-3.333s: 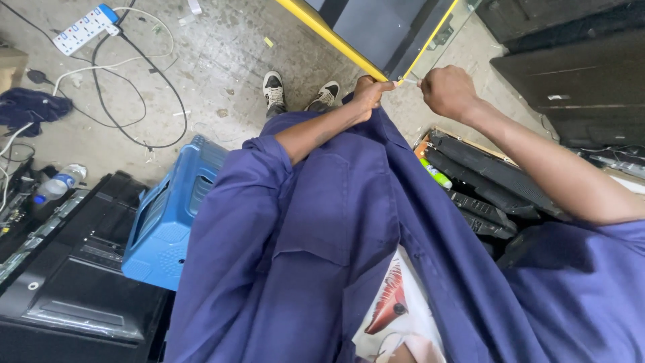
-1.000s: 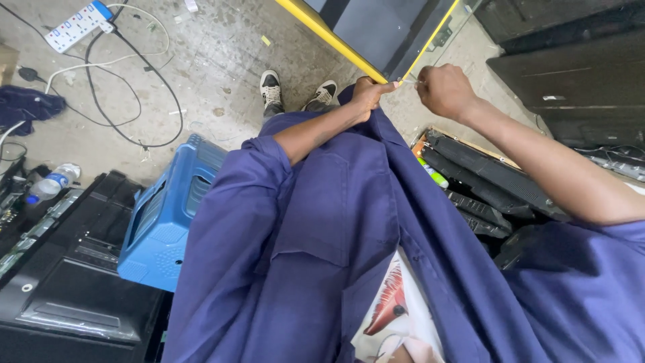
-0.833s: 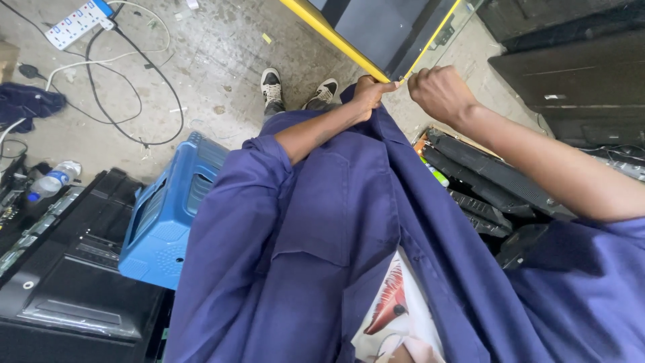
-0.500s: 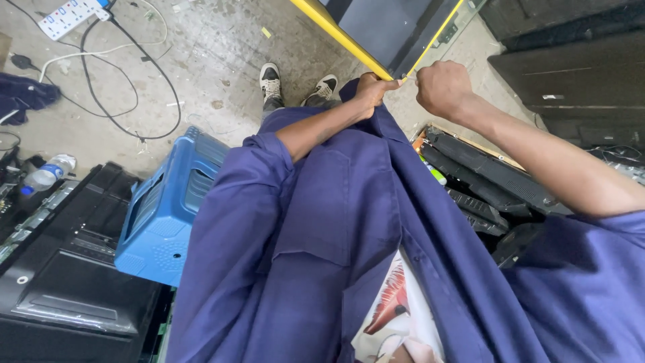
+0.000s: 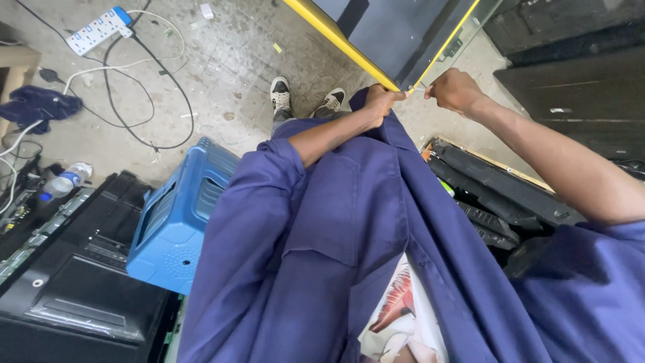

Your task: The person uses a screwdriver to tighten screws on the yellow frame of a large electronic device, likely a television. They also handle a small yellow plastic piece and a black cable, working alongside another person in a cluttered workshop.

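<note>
A person in a loose purple work coat (image 5: 349, 255) fills most of the view, sleeves pushed to the elbow, standing on a stained concrete floor (image 5: 222, 74). Ahead of them leans a large dark flat panel (image 5: 396, 33) edged with yellow tape (image 5: 336, 37), its lower corner coming down to a point right where the two hands meet. To the left of the person lies a black television back cover (image 5: 80, 289), flat on the ground, and just beside it, against the coat, sits a blue plastic stool (image 5: 181, 215) tipped on its side. On the right a stack of black panels and strips (image 5: 497, 188) lies near the person's legs, with darker sheets (image 5: 578, 74) leaning behind. Below the panel's corner a pair of black and white sneakers (image 5: 306, 101) points away across the floor. The left hand (image 5: 381, 102) is clenched against the panel's corner, fingers curled tight on the yellow edge. The right hand (image 5: 455, 89) is fisted just beside it, pinching a thin pale strip (image 5: 418, 88) that runs from the corner; I cannot tell whether that strip is tape or film. Farther off on the left lie a dark blue cloth (image 5: 37, 106), a white power strip (image 5: 101, 28) with black and white cables (image 5: 141, 101) looping away from it, and a small clear water bottle (image 5: 66, 181) on its side.
</note>
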